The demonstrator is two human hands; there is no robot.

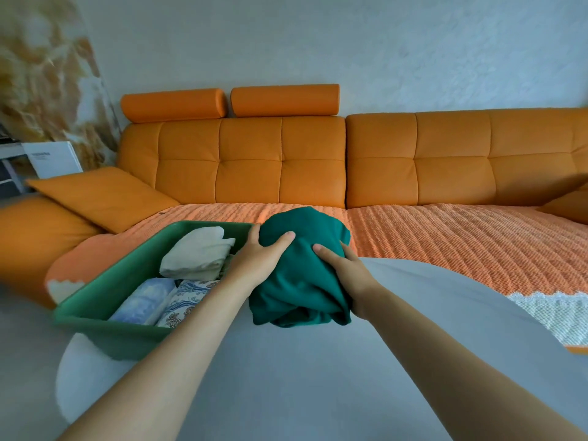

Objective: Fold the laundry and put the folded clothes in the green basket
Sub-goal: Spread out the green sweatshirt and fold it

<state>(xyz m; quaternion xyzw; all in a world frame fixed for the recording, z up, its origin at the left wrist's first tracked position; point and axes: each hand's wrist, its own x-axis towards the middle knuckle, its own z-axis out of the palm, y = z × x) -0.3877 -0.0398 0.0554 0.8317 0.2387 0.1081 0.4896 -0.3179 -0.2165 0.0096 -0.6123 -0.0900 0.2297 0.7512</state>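
A folded dark green garment (300,281) is held up between both hands, just right of the green basket (105,326). My left hand (259,261) grips its left side, thumb on top. My right hand (345,275) grips its right side. The basket stands at the left on the sofa seat and holds a folded cream cloth (197,253), a folded light blue piece (143,300) and a folded blue floral piece (186,300).
An orange sofa (251,160) runs along the back, its seat under an orange knitted cover (445,243). A grey sheet (318,377) lies in front of me. An orange cushion (98,195) lies behind the basket at left.
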